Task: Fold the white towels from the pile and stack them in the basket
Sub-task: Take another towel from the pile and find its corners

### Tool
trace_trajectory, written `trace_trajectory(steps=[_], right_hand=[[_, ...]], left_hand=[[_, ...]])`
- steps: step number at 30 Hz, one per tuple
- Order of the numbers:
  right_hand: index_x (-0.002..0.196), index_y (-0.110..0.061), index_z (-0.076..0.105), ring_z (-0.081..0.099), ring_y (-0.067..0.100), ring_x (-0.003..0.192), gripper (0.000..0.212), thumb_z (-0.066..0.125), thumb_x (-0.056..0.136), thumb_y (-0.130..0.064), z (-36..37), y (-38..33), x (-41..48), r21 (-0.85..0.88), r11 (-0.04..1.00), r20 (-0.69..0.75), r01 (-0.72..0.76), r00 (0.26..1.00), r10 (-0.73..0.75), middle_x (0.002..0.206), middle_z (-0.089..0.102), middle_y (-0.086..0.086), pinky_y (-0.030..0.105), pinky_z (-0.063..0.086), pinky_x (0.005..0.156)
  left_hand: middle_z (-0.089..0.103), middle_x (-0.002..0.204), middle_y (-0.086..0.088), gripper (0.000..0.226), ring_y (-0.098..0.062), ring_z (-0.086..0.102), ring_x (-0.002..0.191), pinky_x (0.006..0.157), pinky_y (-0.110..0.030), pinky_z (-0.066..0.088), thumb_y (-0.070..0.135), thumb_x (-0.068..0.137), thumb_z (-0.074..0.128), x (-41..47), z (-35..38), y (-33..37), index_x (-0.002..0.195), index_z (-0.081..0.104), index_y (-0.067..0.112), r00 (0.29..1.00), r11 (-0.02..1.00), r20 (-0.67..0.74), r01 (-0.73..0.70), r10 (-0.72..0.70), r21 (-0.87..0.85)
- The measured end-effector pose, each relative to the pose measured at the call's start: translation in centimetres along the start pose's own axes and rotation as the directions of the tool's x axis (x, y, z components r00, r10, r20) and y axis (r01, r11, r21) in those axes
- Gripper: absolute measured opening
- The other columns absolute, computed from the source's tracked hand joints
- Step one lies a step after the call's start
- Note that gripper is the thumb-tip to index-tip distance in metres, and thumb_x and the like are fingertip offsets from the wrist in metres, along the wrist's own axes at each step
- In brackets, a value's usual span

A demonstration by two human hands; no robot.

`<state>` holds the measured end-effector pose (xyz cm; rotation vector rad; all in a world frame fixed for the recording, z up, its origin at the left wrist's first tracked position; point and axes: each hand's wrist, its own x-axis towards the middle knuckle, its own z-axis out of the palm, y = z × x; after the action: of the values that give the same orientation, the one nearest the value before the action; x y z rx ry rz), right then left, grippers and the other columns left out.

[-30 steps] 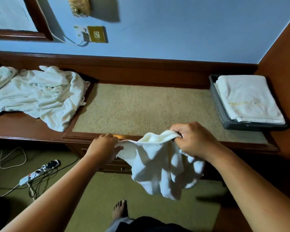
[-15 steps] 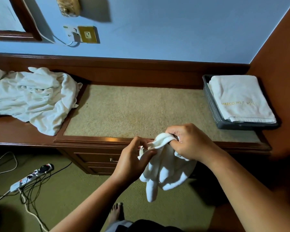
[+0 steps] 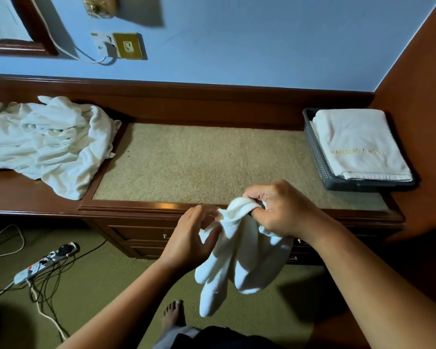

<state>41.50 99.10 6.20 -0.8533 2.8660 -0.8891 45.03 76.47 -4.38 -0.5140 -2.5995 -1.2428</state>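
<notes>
2 hands meet on 1 white towel [image 3: 237, 260] held in the air just in front of the bench [image 3: 199, 162], above the green carpet where a bare foot [image 3: 173, 313] shows at the bottom of the view. The right hand [image 3: 282, 210] has its grip clamped on the bunched top of the towel, fingers curled over the cloth. The left hand [image 3: 191, 238] pinches the towel's left edge between thumb and fingertips, so its grip is closed on the cloth too. The rest of the towel hangs down below both hands in loose, crumpled folds. On the floor to the left lies a power strip [image 3: 45, 260] with several cables trailing from it. Beyond the hands, the bench has a beige inset panel framed in dark wood, with drawers under its front edge. At the bench's left end lies the pile [image 3: 53, 142] of unfolded white towels, spilling partly over the panel's corner. At the right end stands the dark basket [image 3: 317, 157], holding a folded towel [image 3: 358, 144] with gold lettering on top. On the blue wall behind is a brass wall socket [image 3: 129, 46].
</notes>
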Motion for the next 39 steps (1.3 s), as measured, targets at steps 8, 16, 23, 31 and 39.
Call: trace_trajectory(steps=[8, 16, 23, 31, 39], right_hand=[[0.073, -0.021, 0.059, 0.050, 0.016, 0.052, 0.011, 0.051, 0.080, -0.022, 0.0, -0.2, -0.1, -0.001, 1.000, 0.009, 0.017, 1.000, -0.017, 0.057, 0.052, -0.004, 0.038, 0.042, 0.049], [0.071, -0.018, 0.058, 0.052, 0.016, 0.055, 0.023, 0.044, 0.076, -0.034, -0.3, -0.4, 0.0, 0.020, 0.999, -0.024, -0.031, 0.999, 0.032, 0.059, 0.055, -0.001, 0.040, 0.046, 0.052], [0.071, -0.016, 0.059, 0.055, 0.017, 0.061, 0.029, 0.042, 0.075, -0.039, -0.3, -0.3, 0.1, -0.003, 0.998, -0.072, -0.066, 0.995, 0.066, 0.062, 0.057, -0.002, 0.041, 0.048, 0.057], [0.070, -0.017, 0.060, 0.052, 0.014, 0.056, 0.029, 0.041, 0.075, -0.039, 0.2, -1.4, 0.8, 0.017, 0.999, -0.067, -0.034, 0.997, 0.035, 0.058, 0.055, -0.003, 0.039, 0.046, 0.052], [0.073, -0.025, 0.064, 0.058, 0.012, 0.061, 0.011, 0.061, 0.083, -0.024, 0.8, -0.9, 1.2, 0.075, 0.983, -0.034, -0.165, 0.985, 0.168, 0.064, 0.062, -0.005, 0.038, 0.052, 0.059]], left_hand=[[0.062, 0.123, 0.019, 0.018, -0.008, 0.053, 0.118, 0.101, -0.034, 0.041, 0.029, 0.089, 0.070, 0.0, 0.6, 0.6, 0.104, 0.065, 0.021, 0.998, 0.996, 0.031, -0.053, 0.055, -0.077], [0.050, 0.134, 0.011, 0.042, -0.029, 0.035, 0.130, 0.098, -0.045, 0.029, 0.060, 0.091, 0.049, 1.0, 0.3, -4.5, 0.129, 0.057, 0.045, 0.781, 0.818, 0.414, 0.205, -0.468, 0.537], [0.052, 0.132, 0.009, 0.026, -0.024, 0.039, 0.126, 0.099, -0.042, 0.028, 0.046, 0.090, 0.056, 0.3, -1.4, -4.7, 0.114, 0.061, 0.036, 0.863, 0.781, 0.167, 0.330, -0.478, 0.531], [0.060, 0.094, 0.017, 0.030, -0.002, 0.058, 0.091, 0.089, -0.023, 0.041, 0.020, 0.092, 0.068, 0.4, -1.5, 0.8, 0.093, 0.041, 0.032, 0.999, 0.995, 0.018, 0.029, -0.028, -0.092], [0.069, 0.084, 0.002, 0.018, -0.016, 0.063, 0.081, 0.074, -0.036, 0.049, 0.034, 0.099, 0.057, -0.7, -3.8, -4.7, 0.093, 0.067, 0.021, 0.878, 0.911, 0.268, 0.342, -0.397, 0.228]])
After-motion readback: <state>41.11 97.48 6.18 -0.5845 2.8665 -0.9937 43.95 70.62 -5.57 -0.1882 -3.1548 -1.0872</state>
